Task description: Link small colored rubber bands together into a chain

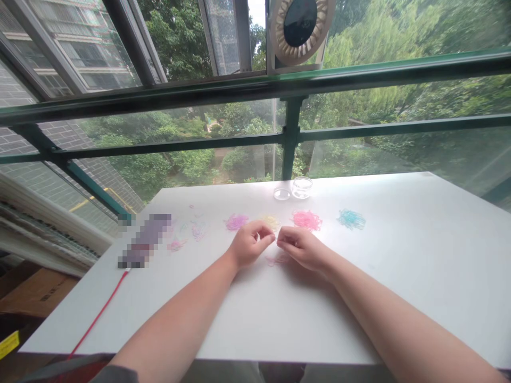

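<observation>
Over the middle of the white table, my left hand (252,244) and my right hand (300,246) meet almost fingertip to fingertip, thumb and fingers pinched on each. Whatever sits between the fingertips is too small to make out. Below them lie a few pink rubber bands (276,260). Just beyond the hands are small heaps of thin bands: purple bands (237,222), yellow bands (270,221) partly hidden by my left hand, and pink bands (306,219). Farther right is a heap of teal bands (351,218).
A clear round container (302,187) and its clear lid (281,194) stand at the table's far edge. Loose mixed bands (197,232) lie at left. A blurred-out dark device (146,240) with a red cable (99,314) is farther left. A railing (255,88) runs behind the table (423,255).
</observation>
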Tool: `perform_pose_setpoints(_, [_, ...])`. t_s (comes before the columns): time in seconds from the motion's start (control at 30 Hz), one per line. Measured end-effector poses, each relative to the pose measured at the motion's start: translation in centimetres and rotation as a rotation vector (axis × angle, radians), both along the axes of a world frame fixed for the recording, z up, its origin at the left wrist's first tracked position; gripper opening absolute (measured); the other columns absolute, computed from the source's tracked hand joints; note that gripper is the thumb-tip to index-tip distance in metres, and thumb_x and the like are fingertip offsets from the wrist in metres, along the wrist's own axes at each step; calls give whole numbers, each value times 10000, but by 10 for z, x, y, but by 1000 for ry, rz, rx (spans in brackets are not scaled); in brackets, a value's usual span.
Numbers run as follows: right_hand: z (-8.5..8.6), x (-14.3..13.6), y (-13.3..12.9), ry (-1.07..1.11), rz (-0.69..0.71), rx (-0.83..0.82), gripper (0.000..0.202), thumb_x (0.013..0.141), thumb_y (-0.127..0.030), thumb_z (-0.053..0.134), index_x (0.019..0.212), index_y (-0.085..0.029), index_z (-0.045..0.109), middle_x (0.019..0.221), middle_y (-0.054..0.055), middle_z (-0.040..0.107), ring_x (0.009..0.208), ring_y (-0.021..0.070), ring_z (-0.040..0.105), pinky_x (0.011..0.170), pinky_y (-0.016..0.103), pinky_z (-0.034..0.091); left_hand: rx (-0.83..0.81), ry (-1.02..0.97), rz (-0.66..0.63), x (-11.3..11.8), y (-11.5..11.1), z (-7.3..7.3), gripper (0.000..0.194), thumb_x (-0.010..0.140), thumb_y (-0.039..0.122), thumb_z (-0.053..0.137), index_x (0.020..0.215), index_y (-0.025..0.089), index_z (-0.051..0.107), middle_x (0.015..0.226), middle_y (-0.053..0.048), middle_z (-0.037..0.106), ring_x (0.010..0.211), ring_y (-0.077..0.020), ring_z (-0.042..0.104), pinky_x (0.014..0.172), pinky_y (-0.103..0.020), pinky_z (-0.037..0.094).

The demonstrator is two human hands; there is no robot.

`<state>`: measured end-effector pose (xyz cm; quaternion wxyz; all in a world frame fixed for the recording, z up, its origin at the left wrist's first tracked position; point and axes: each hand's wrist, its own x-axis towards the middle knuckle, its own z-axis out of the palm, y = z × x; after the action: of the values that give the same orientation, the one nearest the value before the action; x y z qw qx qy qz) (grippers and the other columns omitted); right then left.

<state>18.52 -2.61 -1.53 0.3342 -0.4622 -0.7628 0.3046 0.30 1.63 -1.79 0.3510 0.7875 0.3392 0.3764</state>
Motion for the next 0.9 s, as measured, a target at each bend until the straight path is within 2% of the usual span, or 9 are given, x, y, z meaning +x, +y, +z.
perform_pose_setpoints(0.07, [-1, 0, 0, 0, 12, -11, 169, 790, -203, 484, 628, -176, 441, 557, -44, 407, 537, 86, 367, 523, 221, 301, 29, 51, -100, 1, -4, 1, 120, 782, 253, 561, 738, 151, 606, 714, -25, 596, 654, -109, 503, 574, -222, 376])
perform_pose_setpoints(0.13, [-1, 0, -1, 3, 14, -25, 157, 791, -216, 487, 641, -173, 474, 555, -41, 417, 535, 88, 372, 516, 220, 301, 36, 71, -122, 2, -6, 2, 124, 791, 250, 546, 746, 153, 609, 739, -35, 604, 675, -117, 511, 580, -223, 381])
perform_pose_setpoints(0.3, [-1, 2, -1, -20, -22, -32, 104, 789, -219, 485, 706, -174, 530, 589, -24, 477, 556, 103, 415, 534, 230, 335, 47, 85, -58, 1, -1, 0, 146, 808, 258, 519, 770, 161, 621, 772, -41, 620, 683, -121, 522, 587, -225, 393])
perform_pose_setpoints(0.5, [-2, 6, 2, -78, -49, -35, 118, 795, -240, 484, 728, -175, 556, 604, -7, 520, 555, 119, 444, 529, 247, 351, 157, 183, -27, -5, 7, 5, 136, 791, 235, 526, 777, 173, 646, 769, -35, 640, 726, -139, 560, 691, -256, 434])
perform_pose_setpoints(0.6, [-3, 10, 4, -111, -74, -44, 140, 804, -264, 480, 731, -178, 563, 622, 5, 547, 568, 131, 468, 542, 260, 368, 263, 248, 86, -17, 19, 8, 121, 772, 217, 537, 759, 187, 654, 762, -26, 648, 750, -152, 564, 766, -286, 432])
perform_pose_setpoints(0.67, [-3, 12, 5, -140, -89, -46, 152, 809, -279, 479, 744, -179, 573, 654, 18, 576, 595, 144, 496, 563, 274, 384, 308, 284, 212, -28, 30, 8, 126, 768, 213, 534, 763, 189, 658, 779, -33, 650, 786, -167, 563, 792, -302, 429])
perform_pose_setpoints(0.8, [-5, 17, 7, -190, -80, -39, 166, 808, -295, 485, 766, -184, 601, 699, 39, 615, 643, 169, 536, 591, 295, 402, 287, 342, 459, -47, 50, 2, 138, 749, 212, 551, 775, 197, 685, 816, -46, 655, 819, -186, 566, 827, -325, 435])
perform_pose_setpoints(0.9, [-4, 19, 7, -203, -79, -42, 184, 807, -308, 483, 759, -186, 613, 690, 37, 617, 622, 166, 535, 582, 295, 403, 245, 401, 535, -52, 56, -4, 150, 732, 220, 574, 784, 207, 714, 804, -49, 648, 822, -192, 566, 835, -322, 443])
